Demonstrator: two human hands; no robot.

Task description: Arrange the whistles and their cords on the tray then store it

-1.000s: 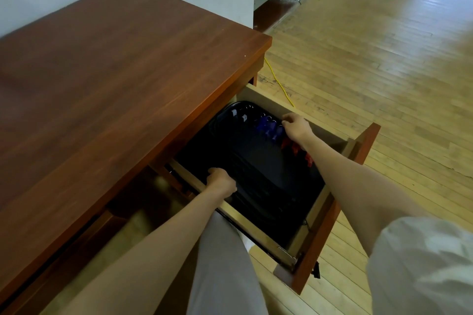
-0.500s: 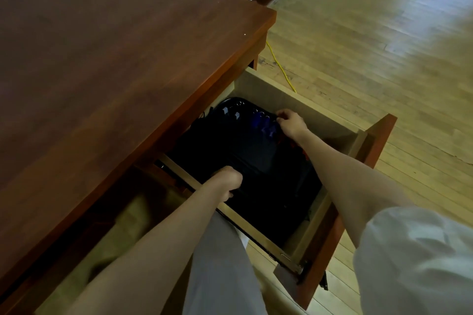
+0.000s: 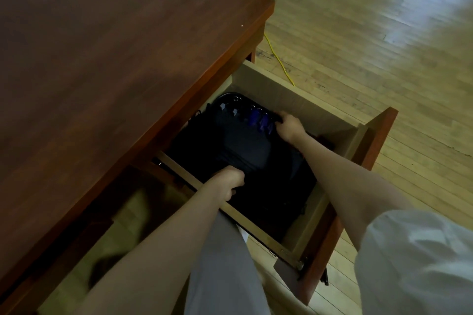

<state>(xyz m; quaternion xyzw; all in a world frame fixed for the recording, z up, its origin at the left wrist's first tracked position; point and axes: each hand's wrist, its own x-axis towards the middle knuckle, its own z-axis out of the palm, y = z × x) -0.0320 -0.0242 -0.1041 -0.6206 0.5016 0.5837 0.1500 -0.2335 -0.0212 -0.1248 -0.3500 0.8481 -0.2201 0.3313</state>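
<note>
A black tray [image 3: 230, 100] lies inside the open wooden drawer [image 3: 302, 100] of the desk. Along its far edge sit dark whistles [image 3: 227, 108] and blue whistles [image 3: 258, 119]; red ones are mostly hidden behind my right arm. My left hand [image 3: 226, 181] grips the tray's near edge, fingers curled over it. My right hand [image 3: 289, 126] grips the tray's far edge beside the blue whistles. The cords are too dark to make out.
The reddish-brown desk top [image 3: 115, 59] overhangs the drawer's left part. The drawer front [image 3: 368, 161] juts out at the right over a light wooden floor [image 3: 371, 33]. A yellow cable [image 3: 279, 61] runs on the floor behind the drawer. My grey trouser leg [image 3: 220, 263] is below.
The tray has slid deeper into the drawer, toward the desk, with both hands still holding its edges. The red whistles have gone out of sight.
</note>
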